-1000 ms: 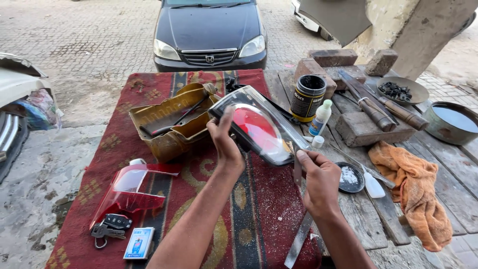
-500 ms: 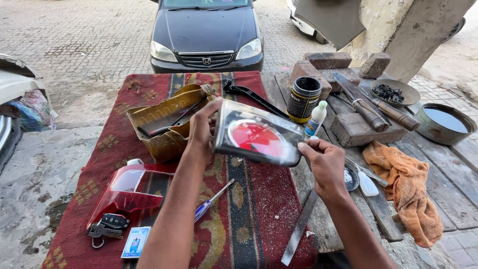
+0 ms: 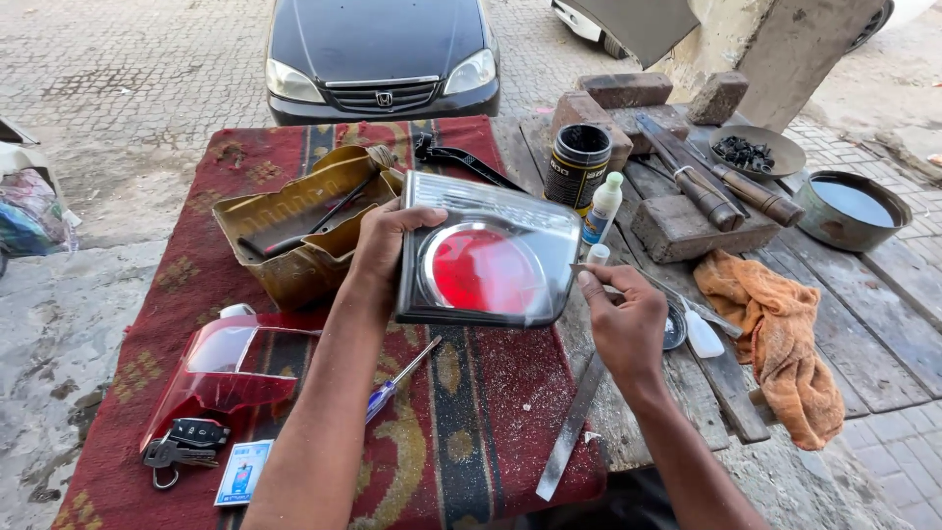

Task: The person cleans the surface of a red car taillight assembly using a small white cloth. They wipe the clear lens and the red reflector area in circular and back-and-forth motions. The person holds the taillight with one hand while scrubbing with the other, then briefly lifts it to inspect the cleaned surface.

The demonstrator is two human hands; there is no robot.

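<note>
Lower left of frame: key bunch (image 3: pixel 183 442), small card (image 3: pixel 241 471), loose red lens cover (image 3: pixel 221 365) on red patterned cloth (image 3: pixel 471 412) over surface. Lower centre: screwdriver (image 3: pixel 400 368), metal strip (image 3: pixel 572 420).

Centre: tail lamp (image 3: pixel 488 252), red round lens facing camera, raised above cloth. Left hand (image 3: pixel 385 238) fingers wrapped over its left top edge; right hand (image 3: pixel 622 316) fingers pinched on thin tool at its right edge.

Right: orange rag (image 3: pixel 780 329).

Upper centre: tan tray (image 3: pixel 294 231) with rods; dark can (image 3: pixel 578 165); white bottle (image 3: pixel 601 207).

Upper right: dish (image 3: pixel 780 152) with dark bits; bowl (image 3: pixel 850 209) of liquid.

Top: black car (image 3: pixel 378 54).
</note>
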